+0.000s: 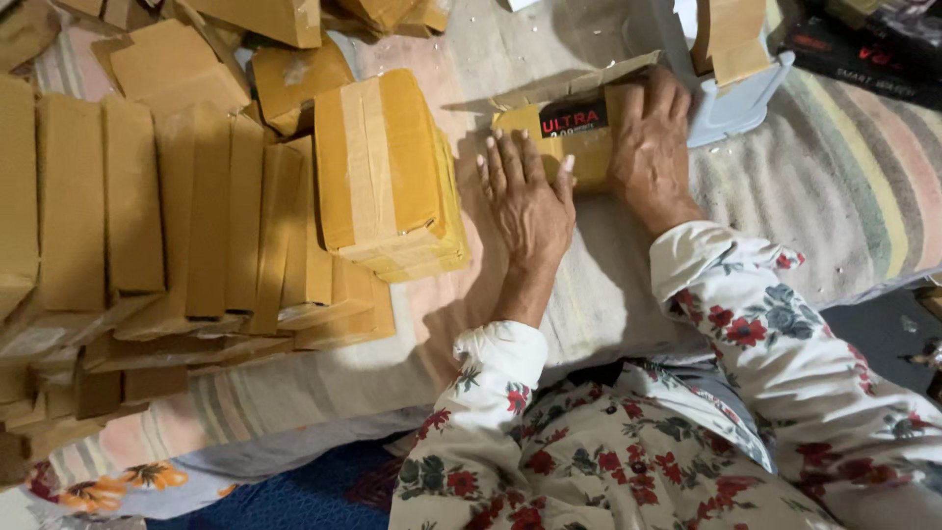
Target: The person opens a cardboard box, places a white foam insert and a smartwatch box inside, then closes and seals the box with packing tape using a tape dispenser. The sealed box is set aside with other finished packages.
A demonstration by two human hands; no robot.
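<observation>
Head view: two hands press a small cardboard box flat on a striped cloth

Small yellow-brown box [574,132] with a black label lies near the top centre, its flap raised behind; right hand [650,147] lies flat on its right part, fingers spread, gripping nothing, while left hand [525,196] rests open just beside its lower left edge, fingertips touching it. Left of them sits a taped carton [388,172] against rows of flat cardboard boxes [147,226]; a grey plastic stool [731,103] stands to the right on the striped cloth [834,186]
</observation>
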